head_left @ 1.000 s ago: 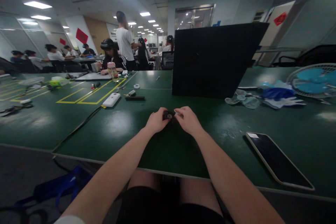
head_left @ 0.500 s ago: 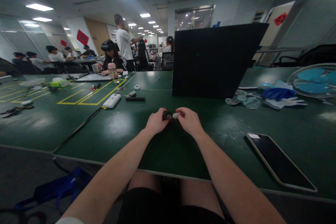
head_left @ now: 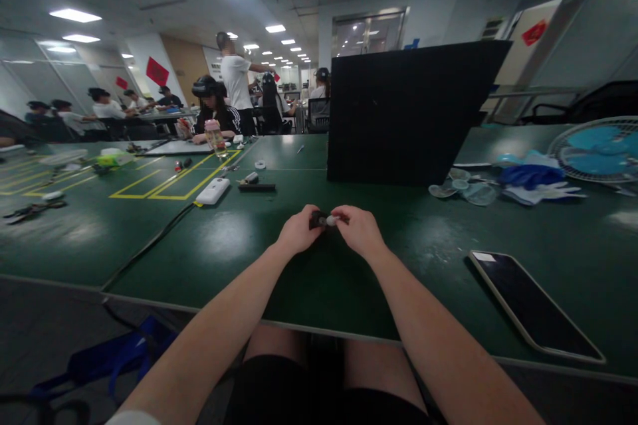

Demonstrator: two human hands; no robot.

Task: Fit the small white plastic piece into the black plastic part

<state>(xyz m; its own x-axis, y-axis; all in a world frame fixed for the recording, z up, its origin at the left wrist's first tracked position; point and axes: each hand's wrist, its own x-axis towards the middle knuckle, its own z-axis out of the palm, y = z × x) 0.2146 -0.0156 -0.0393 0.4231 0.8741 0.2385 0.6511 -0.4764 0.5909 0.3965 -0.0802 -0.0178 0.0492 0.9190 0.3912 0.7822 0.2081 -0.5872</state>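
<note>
Over the middle of the green table (head_left: 399, 285), my left hand (head_left: 299, 232) is closed around a small dark part (head_left: 316, 219) with a round end that faces right. My right hand (head_left: 359, 229) pinches a small whitish piece (head_left: 331, 220) with a rounded tip. The whitish tip is up against the round end of the dark part; whether it sits inside cannot be made out. Fingers cover much of both pieces.
A tall black panel (head_left: 399, 119) stands ahead. To the right lie a phone (head_left: 535, 305), gloves (head_left: 538, 182), clear plastic cups (head_left: 473, 191) and a fan (head_left: 598, 149). A white device (head_left: 213, 191) with a cable and a black bar (head_left: 257, 187) lie left. People sit beyond.
My right hand has shifted slightly left, bringing the whitish tip against the dark part. My left hand stays nearly in place.
</note>
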